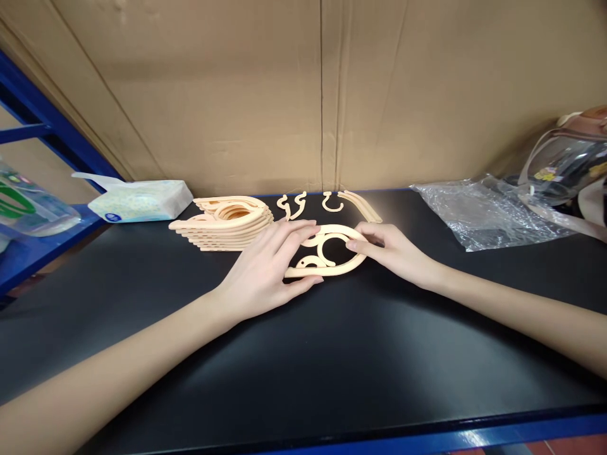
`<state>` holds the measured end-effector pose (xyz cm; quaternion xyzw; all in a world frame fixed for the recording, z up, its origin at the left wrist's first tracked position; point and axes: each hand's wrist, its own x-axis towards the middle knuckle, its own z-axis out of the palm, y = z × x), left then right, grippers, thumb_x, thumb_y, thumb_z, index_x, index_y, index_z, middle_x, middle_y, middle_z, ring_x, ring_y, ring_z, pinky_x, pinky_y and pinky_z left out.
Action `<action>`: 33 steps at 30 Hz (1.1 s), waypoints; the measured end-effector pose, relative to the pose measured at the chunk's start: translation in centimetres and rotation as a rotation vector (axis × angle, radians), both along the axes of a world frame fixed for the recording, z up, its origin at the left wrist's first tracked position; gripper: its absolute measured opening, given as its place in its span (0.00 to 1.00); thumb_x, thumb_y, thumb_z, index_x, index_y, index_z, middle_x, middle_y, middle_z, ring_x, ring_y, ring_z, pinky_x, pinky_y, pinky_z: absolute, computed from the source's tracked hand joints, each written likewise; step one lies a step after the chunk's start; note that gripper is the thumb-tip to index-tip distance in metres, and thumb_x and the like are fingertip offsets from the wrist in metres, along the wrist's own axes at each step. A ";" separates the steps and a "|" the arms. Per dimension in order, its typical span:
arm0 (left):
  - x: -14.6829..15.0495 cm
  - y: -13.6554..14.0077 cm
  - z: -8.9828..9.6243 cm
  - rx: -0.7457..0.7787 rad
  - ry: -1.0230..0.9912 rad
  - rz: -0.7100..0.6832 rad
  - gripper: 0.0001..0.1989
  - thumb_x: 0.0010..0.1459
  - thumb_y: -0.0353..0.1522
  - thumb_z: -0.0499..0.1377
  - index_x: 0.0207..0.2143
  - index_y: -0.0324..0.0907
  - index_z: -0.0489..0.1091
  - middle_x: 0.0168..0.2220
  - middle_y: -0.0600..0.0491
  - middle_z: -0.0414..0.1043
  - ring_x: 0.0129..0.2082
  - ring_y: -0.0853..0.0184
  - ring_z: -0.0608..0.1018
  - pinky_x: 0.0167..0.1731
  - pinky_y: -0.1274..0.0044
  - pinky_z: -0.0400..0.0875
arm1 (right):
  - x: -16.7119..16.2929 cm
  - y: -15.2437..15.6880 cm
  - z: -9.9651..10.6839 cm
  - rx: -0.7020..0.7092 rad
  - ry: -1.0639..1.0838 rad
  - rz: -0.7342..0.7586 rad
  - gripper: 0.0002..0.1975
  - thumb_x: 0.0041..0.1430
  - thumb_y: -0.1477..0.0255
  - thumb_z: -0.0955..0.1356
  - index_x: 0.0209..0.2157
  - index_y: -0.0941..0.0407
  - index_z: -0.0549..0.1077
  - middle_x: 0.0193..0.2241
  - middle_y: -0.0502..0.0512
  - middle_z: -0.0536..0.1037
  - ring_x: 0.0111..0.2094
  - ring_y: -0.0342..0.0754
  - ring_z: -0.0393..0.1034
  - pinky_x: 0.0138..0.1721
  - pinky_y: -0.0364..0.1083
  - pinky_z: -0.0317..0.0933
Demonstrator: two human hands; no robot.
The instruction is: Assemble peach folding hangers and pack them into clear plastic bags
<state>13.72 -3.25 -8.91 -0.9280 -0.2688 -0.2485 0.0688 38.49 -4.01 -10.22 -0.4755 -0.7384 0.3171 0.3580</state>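
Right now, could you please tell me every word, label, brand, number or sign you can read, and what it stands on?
No text can be read.
Tissue pack: blue mark, too small to read.
Clear container at the left: coloured markings, too blurred to read.
Clear vessel at the right: yellow flower-like decoration, no readable words.
Cream hanger piece in both hands: no lettering visible.

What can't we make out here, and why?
- Head view: left end of the folded hanger, covered by the left hand.
- Head view: right side of the brown-lidded clear bottle, cut off by the right edge.
- Head view: left side of the green-marked clear container, cut off by the left edge.
- Head view: lettering in the tissue pack's blue logo, too small to read.
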 end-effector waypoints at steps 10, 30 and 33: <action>0.2 0.1 -0.1 -0.031 -0.002 -0.007 0.28 0.58 0.37 0.62 0.57 0.41 0.56 0.58 0.44 0.62 0.57 0.57 0.67 0.55 0.67 0.63 | 0.1 0.1 0.3 -0.143 0.178 0.048 0.17 0.54 0.55 0.69 0.29 0.56 0.74 0.24 0.48 0.68 0.28 0.44 0.61 0.29 0.45 0.53; 0.3 -0.4 0.1 0.037 0.041 0.007 0.26 0.59 0.34 0.58 0.58 0.41 0.55 0.59 0.45 0.64 0.57 0.57 0.68 0.54 0.67 0.63 | 0.2 -0.1 0.3 -0.091 0.154 0.069 0.19 0.58 0.54 0.66 0.26 0.56 0.73 0.24 0.49 0.69 0.28 0.44 0.62 0.30 0.44 0.56; 0.4 -1.2 0.8 0.079 0.049 0.007 0.27 0.59 0.32 0.57 0.59 0.41 0.54 0.59 0.44 0.64 0.57 0.56 0.68 0.55 0.66 0.63 | 0.2 0.1 0.4 -0.136 0.302 -0.004 0.22 0.62 0.51 0.61 0.31 0.55 0.73 0.27 0.51 0.71 0.30 0.45 0.65 0.31 0.44 0.58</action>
